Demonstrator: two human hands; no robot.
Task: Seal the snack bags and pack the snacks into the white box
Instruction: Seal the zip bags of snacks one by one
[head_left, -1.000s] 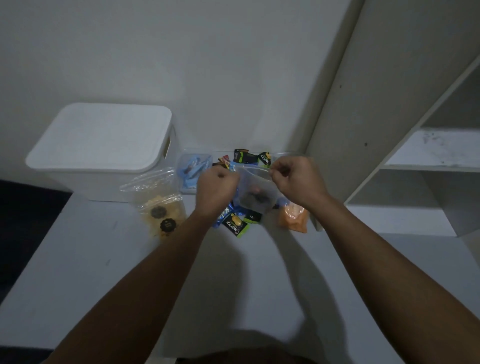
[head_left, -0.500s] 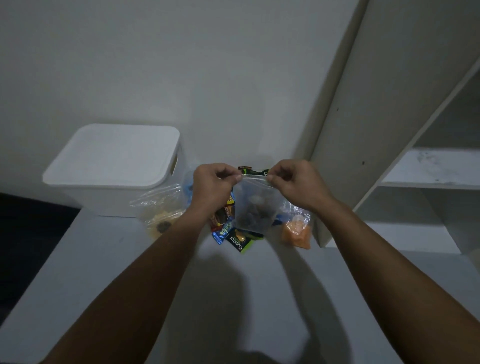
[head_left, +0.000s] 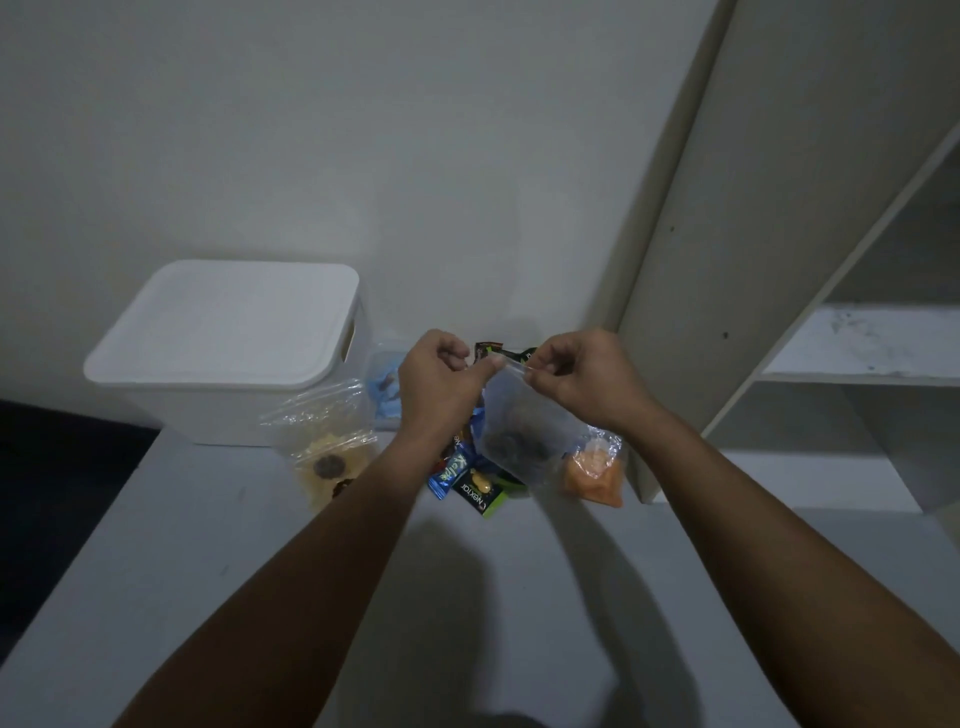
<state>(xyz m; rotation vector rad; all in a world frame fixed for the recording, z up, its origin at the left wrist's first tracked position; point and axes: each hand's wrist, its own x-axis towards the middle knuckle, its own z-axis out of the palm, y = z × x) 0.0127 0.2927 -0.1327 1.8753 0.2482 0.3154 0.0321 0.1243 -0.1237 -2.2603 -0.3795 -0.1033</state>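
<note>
I hold a clear zip bag (head_left: 519, 431) with dark snacks in its bottom up above the table. My left hand (head_left: 441, 379) pinches the left end of its top strip and my right hand (head_left: 582, 374) pinches the right end. The white box (head_left: 228, 338) stands at the back left with its lid on. A clear bag of yellow cookies (head_left: 327, 441) lies in front of the box. A bag of orange snacks (head_left: 595, 473) lies at the right of the pile. Small wrapped snacks (head_left: 470, 480) lie under the held bag.
A clear bag with blue wrappers (head_left: 384, 384) leans against the wall behind my left hand. A white shelf unit (head_left: 727, 260) stands on the table at the right, close to the orange bag. The grey table (head_left: 234, 571) ends at a dark drop on the left.
The view has tilted up, so the table and box sit lower in frame. My hands have come closer together along the bag's top strip, and the bag hangs tilted to the right.
</note>
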